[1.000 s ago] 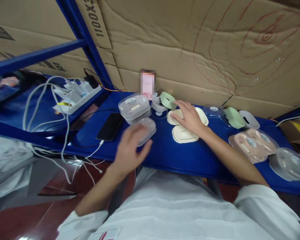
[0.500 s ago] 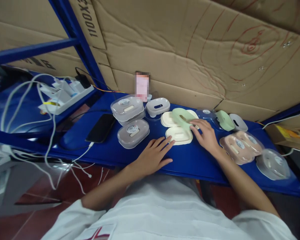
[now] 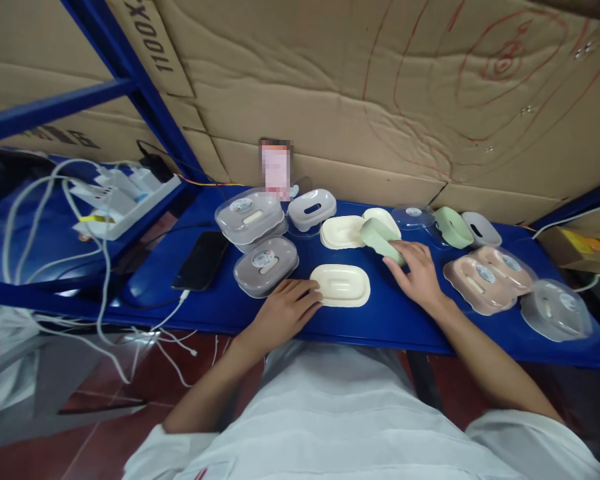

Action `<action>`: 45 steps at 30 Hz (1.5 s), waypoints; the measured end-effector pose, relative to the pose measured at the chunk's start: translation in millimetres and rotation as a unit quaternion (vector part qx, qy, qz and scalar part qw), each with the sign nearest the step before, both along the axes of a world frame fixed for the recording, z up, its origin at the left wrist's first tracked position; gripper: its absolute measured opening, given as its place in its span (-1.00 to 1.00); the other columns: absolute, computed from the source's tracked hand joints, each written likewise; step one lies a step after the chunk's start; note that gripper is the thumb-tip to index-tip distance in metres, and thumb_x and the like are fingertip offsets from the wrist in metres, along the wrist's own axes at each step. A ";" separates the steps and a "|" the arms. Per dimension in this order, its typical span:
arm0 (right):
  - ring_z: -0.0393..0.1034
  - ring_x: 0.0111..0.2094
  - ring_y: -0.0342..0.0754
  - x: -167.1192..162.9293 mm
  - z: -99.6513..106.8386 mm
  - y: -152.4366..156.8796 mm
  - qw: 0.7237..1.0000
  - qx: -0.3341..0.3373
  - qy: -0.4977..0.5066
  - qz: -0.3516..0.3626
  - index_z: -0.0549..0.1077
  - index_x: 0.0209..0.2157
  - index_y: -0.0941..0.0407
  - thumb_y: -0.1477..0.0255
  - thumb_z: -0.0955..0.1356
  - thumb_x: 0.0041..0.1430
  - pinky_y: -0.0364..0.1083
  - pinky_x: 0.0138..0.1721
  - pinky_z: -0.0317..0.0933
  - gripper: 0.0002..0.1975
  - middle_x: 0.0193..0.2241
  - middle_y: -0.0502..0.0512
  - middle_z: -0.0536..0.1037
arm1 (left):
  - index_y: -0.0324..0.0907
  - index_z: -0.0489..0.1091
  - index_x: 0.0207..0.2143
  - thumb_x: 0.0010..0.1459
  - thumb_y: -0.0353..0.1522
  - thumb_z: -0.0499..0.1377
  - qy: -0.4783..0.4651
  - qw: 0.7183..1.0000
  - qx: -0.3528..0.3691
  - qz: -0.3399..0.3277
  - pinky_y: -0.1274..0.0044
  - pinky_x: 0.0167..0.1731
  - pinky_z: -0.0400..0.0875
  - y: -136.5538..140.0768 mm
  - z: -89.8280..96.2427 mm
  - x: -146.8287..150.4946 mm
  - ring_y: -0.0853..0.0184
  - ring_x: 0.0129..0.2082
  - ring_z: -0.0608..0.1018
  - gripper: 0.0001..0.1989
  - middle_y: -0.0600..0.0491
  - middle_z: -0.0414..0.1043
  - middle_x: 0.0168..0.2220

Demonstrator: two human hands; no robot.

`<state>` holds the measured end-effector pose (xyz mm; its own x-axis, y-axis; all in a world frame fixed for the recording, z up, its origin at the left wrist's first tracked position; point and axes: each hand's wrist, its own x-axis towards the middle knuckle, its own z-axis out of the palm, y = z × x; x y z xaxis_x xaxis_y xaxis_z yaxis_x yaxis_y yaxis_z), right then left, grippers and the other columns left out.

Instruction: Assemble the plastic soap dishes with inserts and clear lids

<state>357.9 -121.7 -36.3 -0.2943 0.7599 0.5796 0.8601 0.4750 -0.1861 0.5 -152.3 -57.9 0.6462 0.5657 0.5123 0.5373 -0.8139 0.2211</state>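
A pale green, rounded oblong plastic shell [image 3: 377, 235] sits tilted in the right grip [image 3: 417, 277], which is closed on its near end, fingers over the edge and thumb below. The right wrist is nearly straight, its forearm slanting in from the lower right. The left grip [image 3: 290, 310] lies palm down, fingers together and bent, their tips at the left rim of a cream, rounded oblong plastic tray [image 3: 347, 285]; whether it pinches the rim cannot be told, as the thumb is hidden. Beyond this tray, just past the right grip's shell, two more cream plastic pieces [image 3: 343, 232] show, three in all. Farther beyond the left grip stands one lavender-grey, slotted plastic shell [image 3: 311, 210]; nearer and to its left are two grey, clear-lidded plastic boxes [image 3: 266, 265], the rear one perhaps stacked, then one flat black phone [image 3: 200, 260]. Right of the right grip, on the blue tabletop [image 3: 400, 317], lie two peach, clear-lidded plastic boxes [image 3: 480, 283] and one clear-covered greyish box [image 3: 555, 310]; behind them stand a second green shell [image 3: 453, 227] and one pale grey shell [image 3: 481, 230].
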 end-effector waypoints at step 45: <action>0.44 0.20 0.23 -2.2 -10.6 28.8 0.993 -0.039 -0.111 -0.012 0.52 0.21 0.04 0.25 0.27 0.54 0.27 0.27 0.10 -0.63 0.16 0.26 0.61 | -0.17 0.49 0.11 0.49 -0.30 0.19 0.010 0.999 -0.031 -0.026 0.18 0.29 0.50 0.1 2.0 1.6 0.05 0.36 0.45 -0.76 -0.12 0.54 0.20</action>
